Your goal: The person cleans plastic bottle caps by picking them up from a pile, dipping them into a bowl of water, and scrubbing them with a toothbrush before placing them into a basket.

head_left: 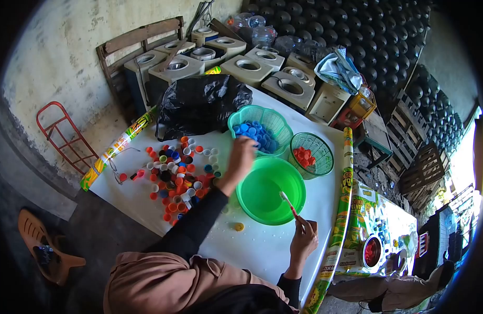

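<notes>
white desk, green basin; right hand holds a toothbrush over it, left hand by blue caps, grip unclear.

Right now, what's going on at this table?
A person's right hand holds a toothbrush, its head over the green basin. The left hand, blurred, is by the near rim of the teal basket of blue caps; whether it holds anything, I can't tell. The darker green basket beside that holds red caps. A mixed-colour pile of caps lies left of the basin, and a lone yellow cap sits in front of it.
</notes>
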`<state>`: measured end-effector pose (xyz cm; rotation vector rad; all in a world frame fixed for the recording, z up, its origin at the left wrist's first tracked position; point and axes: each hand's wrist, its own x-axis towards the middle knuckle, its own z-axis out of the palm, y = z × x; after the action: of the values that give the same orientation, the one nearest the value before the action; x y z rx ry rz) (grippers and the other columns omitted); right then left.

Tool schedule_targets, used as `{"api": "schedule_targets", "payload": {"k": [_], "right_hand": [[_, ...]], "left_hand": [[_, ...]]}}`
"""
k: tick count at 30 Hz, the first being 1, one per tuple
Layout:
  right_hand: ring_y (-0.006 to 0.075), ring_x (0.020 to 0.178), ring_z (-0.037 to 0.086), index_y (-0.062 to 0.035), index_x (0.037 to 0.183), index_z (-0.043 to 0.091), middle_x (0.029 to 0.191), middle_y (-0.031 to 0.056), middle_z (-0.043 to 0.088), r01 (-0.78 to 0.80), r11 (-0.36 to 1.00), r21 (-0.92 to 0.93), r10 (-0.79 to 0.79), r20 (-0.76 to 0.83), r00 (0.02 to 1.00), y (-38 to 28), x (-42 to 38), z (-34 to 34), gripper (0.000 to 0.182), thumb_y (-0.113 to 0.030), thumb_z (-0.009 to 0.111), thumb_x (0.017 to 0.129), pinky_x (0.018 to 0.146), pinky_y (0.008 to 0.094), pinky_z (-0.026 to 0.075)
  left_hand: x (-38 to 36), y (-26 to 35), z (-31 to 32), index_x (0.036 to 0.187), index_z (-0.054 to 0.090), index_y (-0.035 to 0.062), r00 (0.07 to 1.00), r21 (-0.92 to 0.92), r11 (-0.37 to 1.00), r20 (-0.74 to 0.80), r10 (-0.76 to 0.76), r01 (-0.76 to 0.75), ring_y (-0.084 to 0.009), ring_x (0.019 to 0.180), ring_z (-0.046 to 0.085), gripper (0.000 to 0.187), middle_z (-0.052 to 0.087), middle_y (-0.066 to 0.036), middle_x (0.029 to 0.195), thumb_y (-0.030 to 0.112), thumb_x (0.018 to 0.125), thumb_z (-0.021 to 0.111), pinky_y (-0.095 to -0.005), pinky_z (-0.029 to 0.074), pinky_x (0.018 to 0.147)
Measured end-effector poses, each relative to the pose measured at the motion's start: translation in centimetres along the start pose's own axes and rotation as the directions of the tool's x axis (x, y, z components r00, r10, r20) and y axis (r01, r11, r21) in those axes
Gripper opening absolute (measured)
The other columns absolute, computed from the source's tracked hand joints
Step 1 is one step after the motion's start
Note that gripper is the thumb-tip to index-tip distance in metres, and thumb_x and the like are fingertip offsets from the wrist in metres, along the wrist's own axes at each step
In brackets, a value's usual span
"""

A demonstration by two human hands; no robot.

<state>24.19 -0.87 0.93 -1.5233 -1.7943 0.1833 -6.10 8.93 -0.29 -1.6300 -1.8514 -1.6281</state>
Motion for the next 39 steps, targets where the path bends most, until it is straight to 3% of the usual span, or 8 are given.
{"api": "schedule_targets", "payload": {"k": [6,13,19,22,27,31,34,39], "right_hand": [[0.0198,0.076,0.068,-0.0171,0.097,0.079,0.088,0.0008,0.067,-0.019,0.998,0.055,0.018,0.023,1.0,-0.3,0.5,0.7,0.012,-0.016,0.076,0.085,0.066,0.0343,0.052],[0.0197,0.076,0.068,-0.0168,0.098,0.079,0.089,0.001,0.068,0.02,0.999,0.037,-0.022,0.066,0.998,-1.7,1.1,0.9,0.012,-0.019,0.075,0.087,0.067,0.0346,0.051],[0.0201,0.075,0.067,-0.0152,0.097,0.079,0.09,0.0011,0.068,0.039,0.999,0.031,-0.041,0.055,0.998,-1.5,1.0,0.9,0.013,-0.019,0.076,0.086,0.065,0.0346,0.05],[0.0202,0.076,0.068,-0.0156,0.097,0.079,0.09,0.0012,0.068,0.023,0.999,0.032,-0.025,0.055,0.998,-1.2,0.8,0.7,0.012,-0.019,0.076,0.086,0.065,0.0347,0.051],[0.0195,0.075,0.068,-0.0164,0.097,0.079,0.089,0.0017,0.068,0.023,0.999,0.049,-0.025,0.052,0.998,-1.3,0.8,0.5,0.012,-0.018,0.076,0.086,0.067,0.0342,0.051],[0.0198,0.074,0.068,-0.016,0.098,0.079,0.088,0.0022,0.068,0.03,0.998,0.06,-0.034,0.059,0.998,-1.1,0.5,0.8,0.012,-0.018,0.076,0.086,0.066,0.0345,0.051],[0.0198,0.073,0.068,-0.0159,0.098,0.079,0.088,0.0028,0.068,0.039,0.997,0.066,-0.042,0.046,0.998,-1.0,0.8,0.8,0.012,-0.018,0.076,0.086,0.066,0.0345,0.051],[0.0198,0.073,0.067,-0.0153,0.097,0.079,0.087,0.0035,0.067,0.001,0.997,0.073,-0.004,0.045,0.999,-1.0,0.4,0.7,0.012,-0.017,0.077,0.086,0.065,0.0345,0.051]], "left_hand": [[-3.0,-14.4,-8.5,0.104,0.067,-0.004,0.978,0.495,0.867,0.141,-0.151,0.063,-0.0371,0.104,0.059,0.03,0.063,-0.018,0.107,-0.009,0.075,0.062,-0.0433,0.047,0.094],[-4.5,-16.9,-9.9,0.093,0.068,-0.002,0.97,0.539,0.84,0.232,-0.074,-0.065,-0.0373,0.1,0.062,0.018,0.066,-0.019,0.101,0.001,0.075,0.071,-0.0466,0.05,0.09],[-4.5,-14.0,-11.1,0.101,0.069,-0.0007,0.952,0.349,0.931,0.234,-0.198,0.108,-0.0363,0.097,0.064,0.03,0.066,-0.018,0.101,0.005,0.072,0.076,-0.043,0.051,0.089],[-3.6,-10.0,-12.8,0.102,0.069,-0.0012,0.777,-0.068,0.805,0.322,-0.541,0.589,-0.0359,0.098,0.064,0.033,0.065,-0.018,0.101,0.005,0.071,0.075,-0.0427,0.05,0.094],[-4.5,-9.1,-14.2,0.105,0.068,-0.0022,0.93,0.21,0.968,0.311,-0.196,0.134,-0.0352,0.108,0.06,0.034,0.062,-0.018,0.108,-0.005,0.071,0.069,-0.0406,0.048,0.097],[-5.2,-11.0,-13.9,0.104,0.067,-0.0023,0.925,0.403,0.891,0.378,0.045,-0.209,-0.035,0.113,0.056,0.035,0.059,-0.017,0.112,-0.009,0.069,0.067,-0.0408,0.046,0.1],[-4.5,-10.9,-14.3,0.102,0.067,-0.0013,0.83,0.382,0.888,0.558,-0.003,-0.254,-0.036,0.111,0.055,0.035,0.059,-0.017,0.11,-0.012,0.069,0.066,-0.0424,0.046,0.101],[-4.4,-12.1,-15.3,0.102,0.069,-0.0002,0.869,0.463,0.871,0.486,-0.093,-0.166,-0.0374,0.113,0.054,0.034,0.058,-0.016,0.112,-0.011,0.07,0.065,-0.0445,0.043,0.103]]}}
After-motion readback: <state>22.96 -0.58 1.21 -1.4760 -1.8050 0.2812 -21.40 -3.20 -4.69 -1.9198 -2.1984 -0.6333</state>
